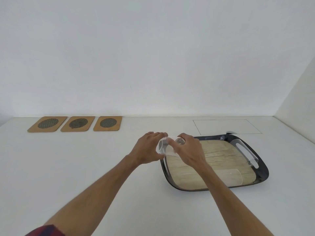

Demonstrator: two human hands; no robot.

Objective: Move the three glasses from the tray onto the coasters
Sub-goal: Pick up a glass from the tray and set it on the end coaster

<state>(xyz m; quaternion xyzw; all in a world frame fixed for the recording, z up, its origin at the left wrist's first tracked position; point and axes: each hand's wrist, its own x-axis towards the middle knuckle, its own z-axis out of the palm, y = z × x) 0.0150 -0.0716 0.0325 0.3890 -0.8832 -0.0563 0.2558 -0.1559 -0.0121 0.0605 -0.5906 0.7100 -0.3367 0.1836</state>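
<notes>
Both of my hands hold one clear glass (164, 148), tipped on its side over the left far corner of the tray (263, 169). My right hand (189, 150) grips its base end, and my left hand (146, 149) wraps the mouth end. A second clear glass (236, 178) lies on the tray's wooden floor near the front. A third clear glass (246, 153) seems to lie along the right rim. The three wooden coasters (47, 124) (78, 123) (108, 123), each with a dark mesh disc, sit in a row at the far left, bare.
A white wall (153, 57) rises just behind the coasters and the tray. A thin rectangular outline (226, 126) is marked on the white table behind the tray. A side wall (300, 99) closes off the right.
</notes>
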